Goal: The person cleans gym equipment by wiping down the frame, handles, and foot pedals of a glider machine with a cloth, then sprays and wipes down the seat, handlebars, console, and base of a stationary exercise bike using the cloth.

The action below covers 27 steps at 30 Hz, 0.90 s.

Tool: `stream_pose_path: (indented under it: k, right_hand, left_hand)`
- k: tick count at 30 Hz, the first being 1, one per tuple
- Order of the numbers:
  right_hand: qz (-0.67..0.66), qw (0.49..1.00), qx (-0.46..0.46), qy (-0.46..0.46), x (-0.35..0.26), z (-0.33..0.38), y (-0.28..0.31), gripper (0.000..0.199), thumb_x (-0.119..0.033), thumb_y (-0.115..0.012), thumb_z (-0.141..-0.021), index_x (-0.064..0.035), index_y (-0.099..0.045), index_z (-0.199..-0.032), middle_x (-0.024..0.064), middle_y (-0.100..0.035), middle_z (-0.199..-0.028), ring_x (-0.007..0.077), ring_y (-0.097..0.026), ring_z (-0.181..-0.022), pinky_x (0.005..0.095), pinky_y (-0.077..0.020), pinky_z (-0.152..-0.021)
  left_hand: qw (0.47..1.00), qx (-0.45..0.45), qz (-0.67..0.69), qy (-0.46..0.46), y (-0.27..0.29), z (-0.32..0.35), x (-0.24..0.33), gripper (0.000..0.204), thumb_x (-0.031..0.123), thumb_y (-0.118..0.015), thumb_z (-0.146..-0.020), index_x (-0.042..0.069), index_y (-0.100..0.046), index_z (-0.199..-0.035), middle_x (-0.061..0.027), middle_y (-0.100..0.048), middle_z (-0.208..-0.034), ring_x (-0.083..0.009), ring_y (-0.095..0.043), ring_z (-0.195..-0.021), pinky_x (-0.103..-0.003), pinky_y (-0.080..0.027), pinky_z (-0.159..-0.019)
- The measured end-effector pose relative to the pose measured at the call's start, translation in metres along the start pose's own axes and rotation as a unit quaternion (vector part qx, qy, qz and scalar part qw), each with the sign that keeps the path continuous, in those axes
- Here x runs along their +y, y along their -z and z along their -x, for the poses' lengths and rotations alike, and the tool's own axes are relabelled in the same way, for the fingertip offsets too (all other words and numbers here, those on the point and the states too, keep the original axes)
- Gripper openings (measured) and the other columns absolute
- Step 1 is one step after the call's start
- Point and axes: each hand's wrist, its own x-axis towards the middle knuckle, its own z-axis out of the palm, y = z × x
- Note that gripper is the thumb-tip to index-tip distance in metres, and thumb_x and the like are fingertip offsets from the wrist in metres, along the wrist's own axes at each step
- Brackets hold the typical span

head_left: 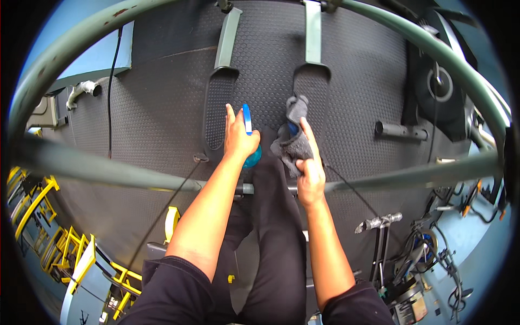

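Observation:
A spray bottle (252,157) with blue-green liquid and a blue-and-white spray head is gripped in my left hand (238,136), its lower part partly hidden behind the hand. My right hand (311,179) is closed on a crumpled grey cloth (297,146), with the index finger stretched along its edge. A bit of blue shows within the cloth's folds. Beyond my left hand lies the black left foot pedal (221,119) of an exercise machine. The cloth hangs in front of the near end of the right foot pedal (315,81).
Curved grey-green frame tubes (108,168) arch around me on both sides. Yellow-framed equipment (70,249) stands at the lower left. An exercise bike (439,81) is at the far right, with a handle with grips (379,222) nearer. Dark textured matting (368,108) covers the floor.

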Motion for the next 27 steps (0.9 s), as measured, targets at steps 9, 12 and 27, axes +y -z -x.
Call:
stream_pose_path:
  k: [9, 12, 27]
  right_hand:
    - [0.174, 0.969, 0.108, -0.135, -0.093, 0.199, 0.062, 0.052, -0.015, -0.044, -0.093, -0.0036, -0.053, -0.143, 0.0208, -0.040, -0.149, 0.0338, -0.041, -0.136, 0.0444, -0.0290, -0.117]
    - [-0.100, 0.947, 0.263, -0.152, -0.079, 0.252, 0.078, 0.043, -0.027, -0.043, -0.106, 0.0032, -0.056, -0.134, 0.0158, -0.058, -0.130, 0.0259, -0.054, -0.121, 0.0374, -0.0390, -0.108]
    - [-0.002, 0.994, -0.099, -0.056, 0.024, 0.286, -0.099, 0.069, -0.017, -0.054, -0.091, 0.0039, -0.033, -0.153, 0.0218, -0.033, -0.157, 0.0362, -0.037, -0.143, 0.0406, -0.0279, -0.120]
  left_hand:
    - [0.974, -0.055, 0.067, -0.210, 0.045, 0.172, -0.043, 0.079, 0.017, -0.068, -0.074, -0.002, -0.044, -0.147, -0.0234, -0.035, -0.159, -0.0402, -0.039, -0.144, -0.044, -0.036, -0.117]
    - [0.964, -0.099, 0.054, -0.240, 0.064, 0.231, -0.073, 0.077, 0.015, -0.068, -0.074, -0.004, -0.046, -0.145, -0.0237, -0.036, -0.158, -0.0396, -0.041, -0.143, -0.043, -0.037, -0.117]
    - [0.981, -0.092, 0.140, -0.100, 0.118, 0.352, -0.201, 0.081, 0.004, -0.061, -0.074, 0.002, -0.039, -0.152, -0.0178, -0.044, -0.155, -0.0326, -0.050, -0.136, -0.038, -0.044, -0.109]
